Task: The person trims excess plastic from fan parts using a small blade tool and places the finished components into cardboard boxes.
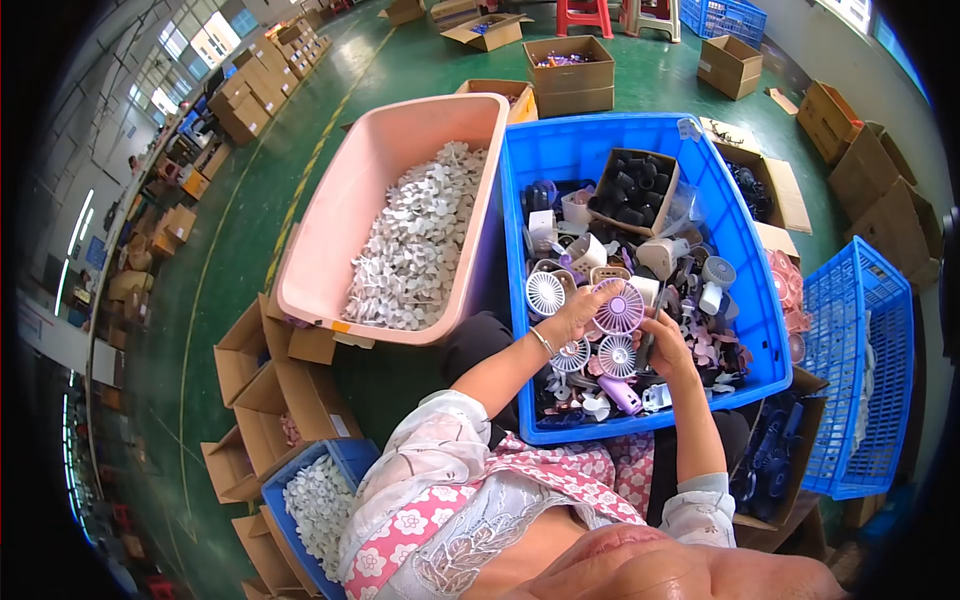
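A small purple fan head [619, 306] with a round slotted grille is held over the blue tub [770, 340]. My left hand [578, 312] grips its left edge, with fingers closed along the rim. Close by on the right, my right hand [668, 345] is closed around something dark and thin that I cannot make out. White fan heads [545, 294] lie around my left hand, and another white-grilled fan head [616, 355] sits just below the purple one. A purple handle piece [621, 394] rests lower in the tub among mixed plastic parts.
A carton of black parts [636, 188] sits inside the blue tub. Left of it stands a pink tub [300, 275] holding white fan blades [415, 240]. A blue crate [860, 370] is at the right. Open cartons [285, 420] and a blue bin [350, 455] stand at the left.
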{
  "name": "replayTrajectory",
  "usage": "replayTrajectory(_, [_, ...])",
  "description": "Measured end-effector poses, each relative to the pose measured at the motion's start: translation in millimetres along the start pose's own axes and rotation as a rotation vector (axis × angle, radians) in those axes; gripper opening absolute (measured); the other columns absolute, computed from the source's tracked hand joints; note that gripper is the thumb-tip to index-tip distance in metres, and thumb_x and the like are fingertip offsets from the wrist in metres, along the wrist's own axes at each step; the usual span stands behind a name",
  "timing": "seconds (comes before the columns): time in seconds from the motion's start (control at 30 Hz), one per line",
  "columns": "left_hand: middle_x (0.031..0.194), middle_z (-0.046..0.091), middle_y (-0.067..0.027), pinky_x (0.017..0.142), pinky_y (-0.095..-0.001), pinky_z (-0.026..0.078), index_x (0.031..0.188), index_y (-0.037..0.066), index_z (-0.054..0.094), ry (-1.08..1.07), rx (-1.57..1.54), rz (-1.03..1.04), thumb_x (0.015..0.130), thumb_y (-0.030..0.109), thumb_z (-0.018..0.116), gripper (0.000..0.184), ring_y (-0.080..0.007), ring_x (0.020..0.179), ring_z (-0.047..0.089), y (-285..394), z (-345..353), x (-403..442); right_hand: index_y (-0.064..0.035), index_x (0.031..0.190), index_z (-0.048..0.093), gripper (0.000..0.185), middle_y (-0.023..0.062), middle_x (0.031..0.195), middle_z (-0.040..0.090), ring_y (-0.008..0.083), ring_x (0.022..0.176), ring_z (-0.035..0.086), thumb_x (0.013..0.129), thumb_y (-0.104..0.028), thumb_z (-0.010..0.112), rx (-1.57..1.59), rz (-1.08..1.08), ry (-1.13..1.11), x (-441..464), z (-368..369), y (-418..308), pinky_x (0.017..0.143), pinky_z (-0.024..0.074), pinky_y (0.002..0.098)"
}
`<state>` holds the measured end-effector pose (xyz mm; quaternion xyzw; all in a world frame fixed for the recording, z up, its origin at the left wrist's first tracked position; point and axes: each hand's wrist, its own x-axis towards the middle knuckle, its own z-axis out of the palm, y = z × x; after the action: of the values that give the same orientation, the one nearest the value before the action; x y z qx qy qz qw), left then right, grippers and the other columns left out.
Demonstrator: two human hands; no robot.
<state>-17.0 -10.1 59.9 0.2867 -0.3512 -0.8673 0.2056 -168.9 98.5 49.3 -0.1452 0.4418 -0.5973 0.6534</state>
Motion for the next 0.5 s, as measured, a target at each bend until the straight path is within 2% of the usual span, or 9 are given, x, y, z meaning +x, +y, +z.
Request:
replayTrajectory(0.07, [0.088, 0.064, -0.007, 0.063, -0.0325, 0.056, 0.102, 0.004, 0.055, 0.064, 0.021, -0.014, 0.082, 0.029, 0.064, 0.034, -0.0166, 0.076, 0.064, -9.8, -7.6, 4.7, 0.0002, 0.107, 0.05, 0.027, 0.0043, 0.076, 0.056, 0.0112, 0.061, 0.055, 0.08, -0.002, 0.055, -0.079, -0.034, -0.016, 2.5, -6.0, 3.9, 0.054, 0.0474, 0.0251])
replayTrajectory(0.13, [0.088, 0.064, -0.0075, 0.06, -0.0308, 0.056, 0.102, 0.004, 0.055, 0.062, 0.102, -0.044, 0.082, 0.029, 0.064, 0.034, -0.0168, 0.075, 0.064, -16.9, -19.1, 10.3, 0.0002, 0.108, 0.049, 0.028, 0.0059, 0.077, 0.056, 0.013, 0.061, 0.055, 0.08, -0.002, 0.054, -0.061, -0.023, -0.002, 2.3, -7.7, 2.8, 0.055, 0.0481, 0.0263])
replayTrajectory(0.23, [0.092, 0.063, -0.0079, 0.065, -0.0348, 0.056, 0.105, 0.006, 0.055, 0.087, 0.137, -0.111, 0.082, 0.029, 0.064, 0.033, -0.0181, 0.079, 0.064, -18.3, -21.4, 6.2, -0.0021, 0.112, 0.047, 0.031, 0.0078, 0.079, 0.056, 0.0161, 0.063, 0.056, 0.082, -0.002, 0.052, -0.073, 0.053, 0.04, -8.9, 0.2, -2.4, 0.055, 0.0488, 0.0291])
replayTrajectory(0.27, [0.086, 0.063, -0.0062, 0.054, -0.0307, 0.055, 0.102, 0.005, 0.056, 0.125, 0.096, -0.072, 0.082, 0.028, 0.064, 0.032, -0.0154, 0.071, 0.064, -22.8, -18.6, 4.4, -0.0028, 0.114, 0.046, 0.032, 0.008, 0.08, 0.056, 0.0163, 0.064, 0.056, 0.083, -0.003, 0.051, -0.091, 0.052, 0.043, -9.9, 1.4, -0.8, 0.054, 0.0488, 0.0293])
replayTrajectory(0.33, [0.092, 0.062, -0.0087, 0.063, -0.0341, 0.057, 0.106, 0.003, 0.053, 0.086, 0.059, -0.028, 0.083, 0.024, 0.063, 0.032, -0.0183, 0.076, 0.064, -25.9, -22.8, 2.1, -0.0045, 0.12, 0.043, 0.035, 0.0085, 0.082, 0.057, 0.0169, 0.066, 0.058, 0.085, -0.007, 0.051, -0.153, 0.039, 0.01, -4.6, -4.0, 6.6, 0.055, 0.0491, 0.0294])
replayTrajectory(0.37, [0.092, 0.062, -0.0089, 0.063, -0.0346, 0.057, 0.105, 0.003, 0.053, 0.066, 0.042, -0.001, 0.083, 0.024, 0.063, 0.032, -0.0181, 0.076, 0.064, -28.9, -28.2, 2.4, -0.0042, 0.117, 0.046, 0.032, 0.0069, 0.08, 0.057, 0.0152, 0.065, 0.058, 0.086, -0.005, 0.05, -0.185, 0.012, 0.01, -1.8, -6.8, 10.1, 0.056, 0.0498, 0.0289])
replayTrajectory(0.5, [0.088, 0.063, -0.0091, 0.061, -0.033, 0.056, 0.103, 0.001, 0.053, 0.157, 0.073, 0.032, 0.082, 0.022, 0.064, 0.031, -0.0171, 0.075, 0.065, -20.2, -32.0, -15.0, -0.0065, 0.123, 0.04, 0.033, 0.0119, 0.085, 0.06, 0.017, 0.068, 0.06, 0.091, -0.011, 0.046, -0.208, 0.093, -0.038, -11.1, 4.7, 2.9, 0.057, 0.051, 0.0305])
